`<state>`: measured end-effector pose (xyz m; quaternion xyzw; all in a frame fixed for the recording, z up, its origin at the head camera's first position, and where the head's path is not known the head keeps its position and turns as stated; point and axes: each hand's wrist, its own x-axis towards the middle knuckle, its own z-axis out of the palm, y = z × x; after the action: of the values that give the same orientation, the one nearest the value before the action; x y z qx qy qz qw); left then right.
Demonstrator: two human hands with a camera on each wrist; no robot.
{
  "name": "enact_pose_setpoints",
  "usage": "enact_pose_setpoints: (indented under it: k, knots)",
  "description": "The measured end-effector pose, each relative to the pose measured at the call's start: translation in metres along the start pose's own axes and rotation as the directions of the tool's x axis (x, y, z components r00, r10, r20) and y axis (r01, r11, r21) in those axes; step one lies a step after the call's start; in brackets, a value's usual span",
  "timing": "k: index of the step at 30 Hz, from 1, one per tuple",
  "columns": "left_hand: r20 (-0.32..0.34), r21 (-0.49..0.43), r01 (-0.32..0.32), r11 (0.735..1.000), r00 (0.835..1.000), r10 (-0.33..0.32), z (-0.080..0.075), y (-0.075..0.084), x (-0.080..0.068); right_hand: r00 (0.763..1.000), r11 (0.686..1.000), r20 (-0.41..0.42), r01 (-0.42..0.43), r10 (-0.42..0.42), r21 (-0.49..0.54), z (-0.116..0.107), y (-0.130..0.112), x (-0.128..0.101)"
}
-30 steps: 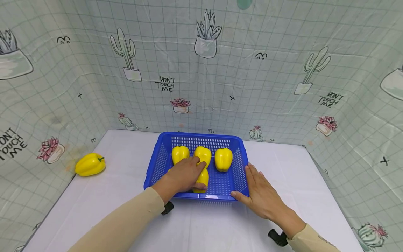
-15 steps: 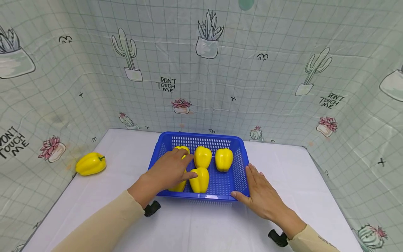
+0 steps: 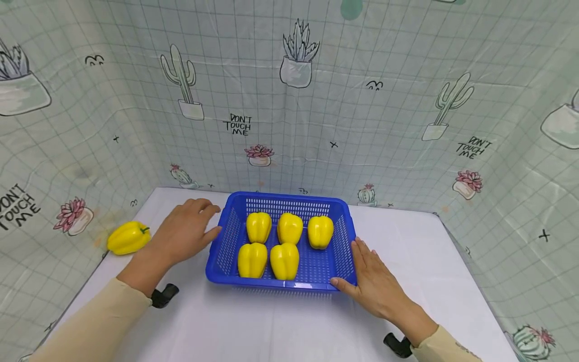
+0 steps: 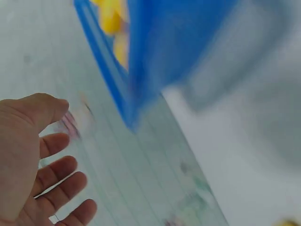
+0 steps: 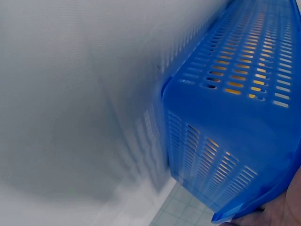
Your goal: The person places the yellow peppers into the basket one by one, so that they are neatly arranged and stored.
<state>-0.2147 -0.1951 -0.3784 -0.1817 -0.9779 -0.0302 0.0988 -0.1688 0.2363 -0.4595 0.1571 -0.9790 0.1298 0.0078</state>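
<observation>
A blue plastic basket point(image 3: 276, 284) with slotted walls stands on the white table, several yellow bell peppers point(image 3: 284, 261) sitting in it in two rows. Left of the basket my left hand point(image 3: 183, 231) is in the air over the table, fingers loosely bent and holding nothing. Another yellow bell pepper point(image 3: 128, 238) with a green stem lies at the table's left edge, partly behind that hand. My right hand point(image 3: 375, 279) rests against the basket's right front corner, fingers straight along the side and thumb on the front rim. In the right wrist view the basket's slotted wall point(image 5: 225, 113) fills much of the picture.
A grid-patterned cloth point(image 3: 334, 100) printed with cacti hangs behind and along both sides of the white table point(image 3: 289, 332). Black camera mounts show below the left wrist point(image 3: 165, 295) and the right wrist point(image 3: 398, 345).
My left hand has let go of a bell pepper at the basket's front, drawn out over the left rim and moved left toward the lone pepper. The right hand has stayed at the basket's corner.
</observation>
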Motion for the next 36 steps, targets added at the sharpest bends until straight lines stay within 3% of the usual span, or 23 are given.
enact_pose_setpoints:
  k: [5,10,14,24,36]
  knots:
    - [-0.031,0.046,0.041,0.998,0.999,-0.039,0.004,-0.054,-0.015,1.0,1.0,0.005,-0.008,0.008,-0.005,0.0,0.0,-0.001]
    - [0.055,0.091,0.079,0.993,0.995,-0.084,0.009,-0.1,-0.03,1.0,1.0,0.0,-0.012,0.012,-0.005,0.0,0.0,-0.002]
    - [0.119,0.109,0.1,0.989,0.986,-0.113,0.014,-0.124,-0.041,1.0,1.0,-0.011,-0.002,0.002,-0.007,0.001,0.0,-0.002]
    - [0.1,0.229,0.066,0.971,0.991,-0.091,0.03,-0.154,-0.056,1.0,1.0,-0.016,-0.007,0.007,-0.004,0.001,-0.001,-0.002]
    - [0.178,0.276,0.075,0.958,0.976,-0.128,0.042,-0.165,-0.055,1.0,1.0,-0.009,-0.012,0.012,-0.008,-0.001,-0.002,-0.001]
